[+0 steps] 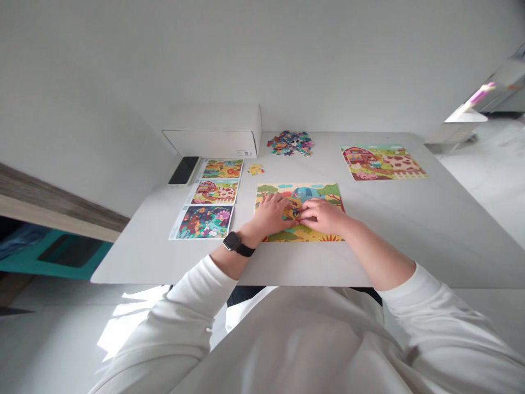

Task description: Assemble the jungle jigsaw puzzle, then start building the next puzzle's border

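Note:
A colourful jigsaw puzzle (pixel 305 192) with an elephant and trees lies flat in the middle of the white table (pixel 410 230). My left hand (pixel 271 214) rests on the puzzle's left half, fingers curled and pressing down. My right hand (pixel 324 216) lies on the right half, fingertips meeting the left hand's at the centre. Whether a piece sits under the fingertips is hidden. A black watch (pixel 234 242) is on my left wrist. One loose yellow piece (pixel 255 169) lies just beyond the puzzle.
A heap of loose pieces (pixel 291 143) sits at the back centre. A finished farm puzzle (pixel 381 162) lies at the back right. Left of the puzzle are a sheet of three reference pictures (pixel 211 198), a black phone (pixel 184 170) and a white box (pixel 215 131).

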Tool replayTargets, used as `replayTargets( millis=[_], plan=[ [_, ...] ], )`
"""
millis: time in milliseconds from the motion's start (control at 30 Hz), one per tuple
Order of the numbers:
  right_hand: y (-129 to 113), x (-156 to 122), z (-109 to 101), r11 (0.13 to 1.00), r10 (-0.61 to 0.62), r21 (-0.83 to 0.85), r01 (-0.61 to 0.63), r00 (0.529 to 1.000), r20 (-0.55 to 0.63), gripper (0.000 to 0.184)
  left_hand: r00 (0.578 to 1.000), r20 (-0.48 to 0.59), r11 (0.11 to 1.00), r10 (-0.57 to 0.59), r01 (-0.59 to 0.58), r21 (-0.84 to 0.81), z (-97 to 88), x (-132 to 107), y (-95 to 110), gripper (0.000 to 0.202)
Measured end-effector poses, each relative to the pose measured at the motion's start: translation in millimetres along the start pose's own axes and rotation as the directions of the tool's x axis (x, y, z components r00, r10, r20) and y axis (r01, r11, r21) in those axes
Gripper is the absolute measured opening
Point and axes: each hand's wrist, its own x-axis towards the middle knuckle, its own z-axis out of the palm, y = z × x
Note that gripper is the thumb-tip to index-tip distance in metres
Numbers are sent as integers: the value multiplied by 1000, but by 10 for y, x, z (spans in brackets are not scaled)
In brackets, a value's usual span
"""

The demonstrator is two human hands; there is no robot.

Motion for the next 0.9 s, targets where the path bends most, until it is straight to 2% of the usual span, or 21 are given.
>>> replayTargets(
  millis=[100, 200, 267, 367, 467, 533, 667, 800, 900],
  plan=[
    [-25, -9, -20, 999, 6, -41, -5, 999, 39, 16, 1000, -4, 999, 25, -25, -20, -36, 38, -70, 32],
    [-21, -33, -14, 1000, 1, -12, -1, 1000, 13, 18, 995, -98, 998, 10, -16, -67, -189, 176, -313, 16],
    [2, -47, 2, 999, -14, 31, 15, 1000, -14, 20, 981, -186, 996, -61, 47, -76, -336, 305, -561, 19],
    [38, -55, 18, 997, -17, 75, 22, 998, -57, 22, 949, -246, 981, -195, 188, -54, -530, 500, -962, 32],
    [57, -59, -5, 996, 26, 93, -14, 991, -134, 23, 924, -202, 944, -324, 330, -6, -611, 665, -1272, 47],
    [70, -72, -44, 995, 60, 94, -41, 977, -204, 23, 922, -145, 930, -360, 367, 25, -606, 753, -1404, 55],
    [120, -124, -145, 991, 123, 88, -99, 935, -332, 22, 925, -55, 926, -375, 377, 32, -558, 874, -1528, 57],
    [175, -155, -201, 983, 182, 82, -163, 903, -390, 20, 932, -52, 934, -358, 358, -3, -564, 917, -1549, 52],
    [190, -153, -207, 980, 199, 76, -183, 895, -398, 20, 941, -56, 942, -334, 334, -5, -606, 898, -1536, 56]
  ],
)
